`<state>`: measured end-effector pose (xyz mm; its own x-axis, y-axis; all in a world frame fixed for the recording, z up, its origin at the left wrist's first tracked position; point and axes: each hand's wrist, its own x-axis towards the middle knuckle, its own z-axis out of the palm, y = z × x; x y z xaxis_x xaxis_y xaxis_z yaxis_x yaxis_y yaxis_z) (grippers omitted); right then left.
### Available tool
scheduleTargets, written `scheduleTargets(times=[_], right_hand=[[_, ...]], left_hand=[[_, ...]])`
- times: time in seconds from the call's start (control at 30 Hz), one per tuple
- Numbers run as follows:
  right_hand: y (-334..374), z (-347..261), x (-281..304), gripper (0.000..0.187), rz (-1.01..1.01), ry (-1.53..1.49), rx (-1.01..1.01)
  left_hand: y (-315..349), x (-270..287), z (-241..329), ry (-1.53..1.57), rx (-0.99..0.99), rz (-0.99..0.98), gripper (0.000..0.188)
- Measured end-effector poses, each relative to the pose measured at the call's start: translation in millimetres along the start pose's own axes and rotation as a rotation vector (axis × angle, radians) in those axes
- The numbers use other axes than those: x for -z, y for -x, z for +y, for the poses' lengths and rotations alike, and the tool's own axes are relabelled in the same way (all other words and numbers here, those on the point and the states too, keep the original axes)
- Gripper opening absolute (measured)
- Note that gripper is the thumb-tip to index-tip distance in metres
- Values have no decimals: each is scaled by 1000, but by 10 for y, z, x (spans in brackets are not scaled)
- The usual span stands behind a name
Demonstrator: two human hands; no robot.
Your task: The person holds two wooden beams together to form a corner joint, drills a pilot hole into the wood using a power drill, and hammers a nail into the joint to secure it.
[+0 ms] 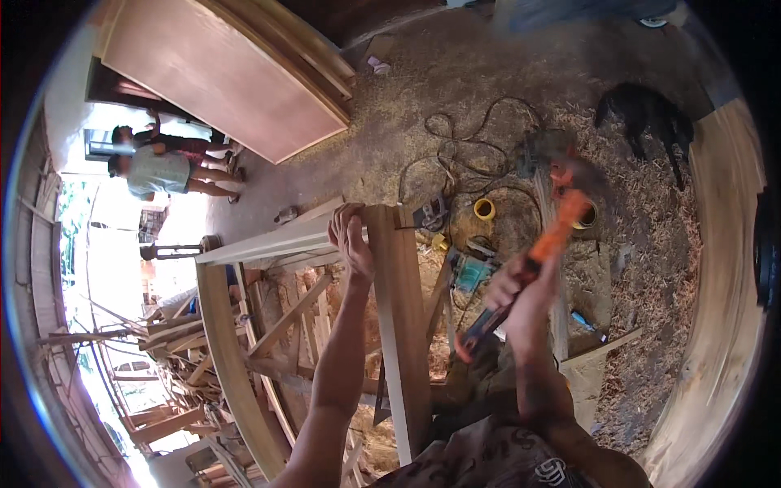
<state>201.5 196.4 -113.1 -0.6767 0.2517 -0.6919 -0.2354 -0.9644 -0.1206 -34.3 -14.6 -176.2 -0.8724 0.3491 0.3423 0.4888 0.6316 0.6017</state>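
Note:
My left hand curls its fingers over the corner of a pale wooden frame, where a thick post meets a long rail. To the right, my right hand is closed around the orange and black handle of what looks like a hammer. The tool is raised and tilted, apart from the frame. Motion smears its far end, so the head's shape is hard to make out.
A teal power tool, a yellow ring and a looping cable lie on the shaving-covered floor. A black dog is at far right. Two people stand at left near a large wooden panel. Scrap wood is piled lower left.

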Motion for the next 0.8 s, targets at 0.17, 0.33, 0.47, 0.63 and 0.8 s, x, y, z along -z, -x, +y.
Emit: scheduleTargets(times=[0.17,0.33,0.47,0.63,0.8], right_hand=[[-418,1078,347,73,-150,256,-79],[-48,685,128,75,-202,383,-517],[122,161,25,72,-25,178,-49],[-185,709,140,63,99,141,144],[-33,608,-62,75,-86,531,-518]], left_hand=[[-131,-308,-11,6,-76,20,42],[-93,-106,197,14,9,-30,43],[-92,18,211,22,41,-14,44],[-212,-210,378,49,30,-20,43],[-81,-94,65,-38,-8,41,44]])
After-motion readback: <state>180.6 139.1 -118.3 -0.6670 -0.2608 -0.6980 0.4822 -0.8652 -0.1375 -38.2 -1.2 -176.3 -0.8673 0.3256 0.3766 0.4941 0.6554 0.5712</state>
